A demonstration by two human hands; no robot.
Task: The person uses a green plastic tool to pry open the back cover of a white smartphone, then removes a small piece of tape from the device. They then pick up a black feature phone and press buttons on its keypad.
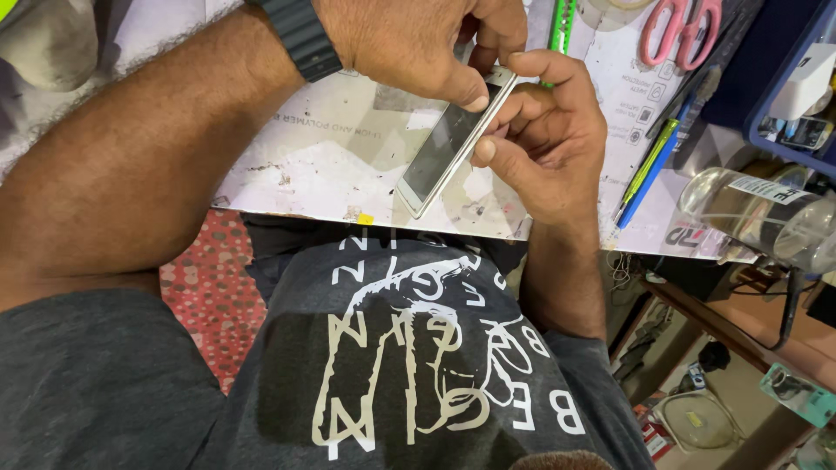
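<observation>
A slim white smartphone (444, 148) with a dark screen is held on edge above a worn white work mat (331, 157). My left hand (409, 43), with a black watch (300, 39) on its wrist, grips the phone's upper end, thumb pressed on the screen. My right hand (544, 130) holds the phone's right side, fingers curled behind it and thumb against the edge. The phone's lower corner is close above the mat.
Pink-handled scissors (684, 30) lie at the top right. Green and blue pens (649, 170) rest near the mat's right edge. A clear plastic bottle (758, 213) lies on its side at the right. A blue tray (797, 78) holds small parts. A green cutter (562, 26) sits behind my hands.
</observation>
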